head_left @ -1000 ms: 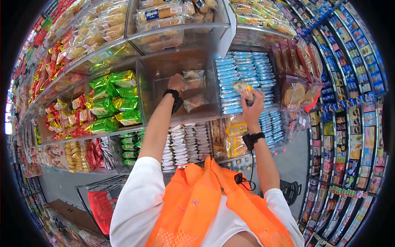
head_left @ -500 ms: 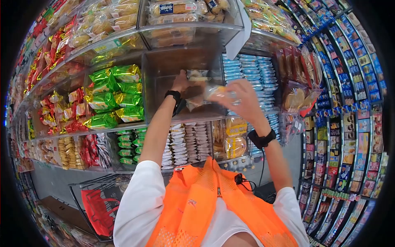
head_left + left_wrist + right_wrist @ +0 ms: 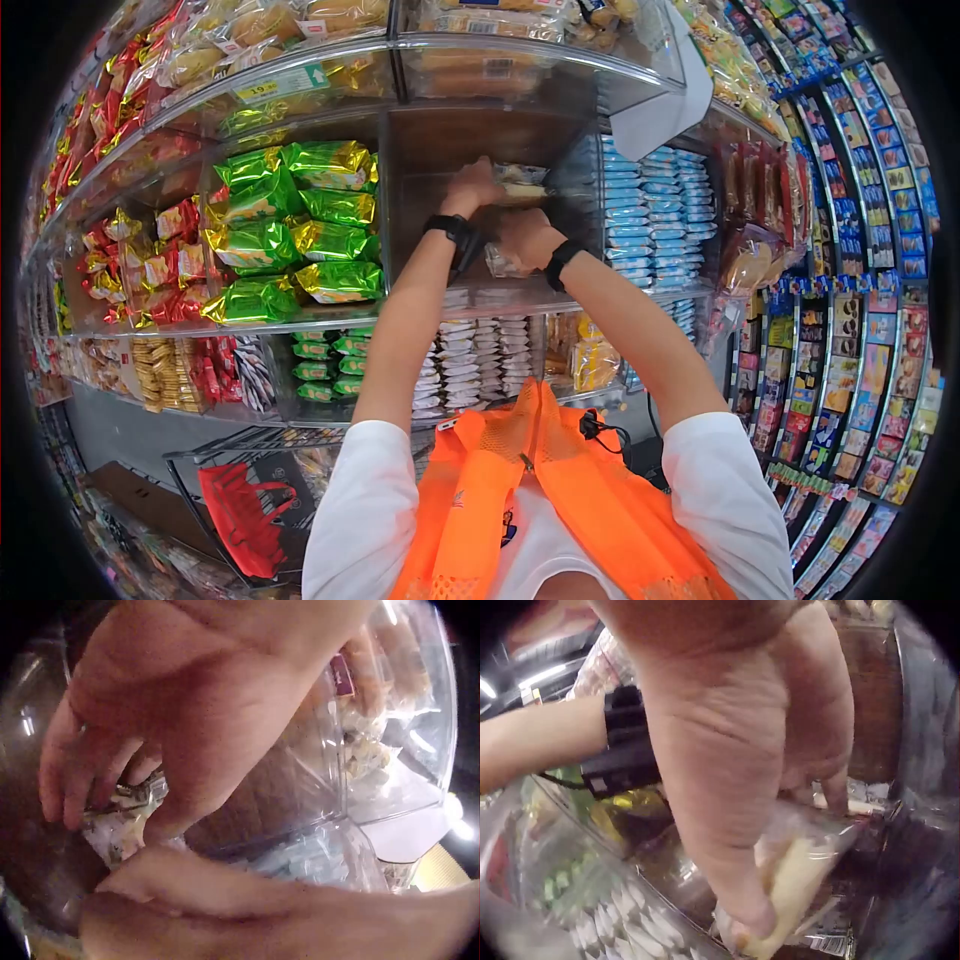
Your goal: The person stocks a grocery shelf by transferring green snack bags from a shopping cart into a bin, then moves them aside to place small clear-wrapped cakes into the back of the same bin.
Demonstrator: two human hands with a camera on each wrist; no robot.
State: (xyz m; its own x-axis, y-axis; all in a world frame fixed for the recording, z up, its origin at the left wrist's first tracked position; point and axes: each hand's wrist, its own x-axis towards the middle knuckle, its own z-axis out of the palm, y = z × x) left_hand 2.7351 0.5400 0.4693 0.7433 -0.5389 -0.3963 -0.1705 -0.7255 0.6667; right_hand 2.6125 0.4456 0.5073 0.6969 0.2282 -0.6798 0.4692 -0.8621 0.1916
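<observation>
My left hand (image 3: 475, 185) reaches into a brown-floored bin (image 3: 430, 240). Its thumb and fingers curl round a small clear-wrapped pack (image 3: 120, 829), partly hidden by the fingers in the left wrist view. Close below it, my right hand (image 3: 530, 238) is in the same bin and grips a clear-wrapped piece of pale bread (image 3: 802, 881). The thumb lies along the wrapper in the right wrist view; the other fingertips are mostly hidden. Another wrapped pack (image 3: 503, 263) shows under the right hand.
Green-and-gold packs (image 3: 255, 240) fill the bin to the left, stacked light blue packs (image 3: 655, 215) the one to the right. Clear dividers and a white card (image 3: 665, 110) border the space. White packs (image 3: 455, 365) lie in front. A cart with a red bag (image 3: 243, 515) stands at lower left.
My right hand has carried the wrapped bread from over the blue packs leftward into the bin, beside my left hand. The left hand stays by the packs there; the head view has shifted.
</observation>
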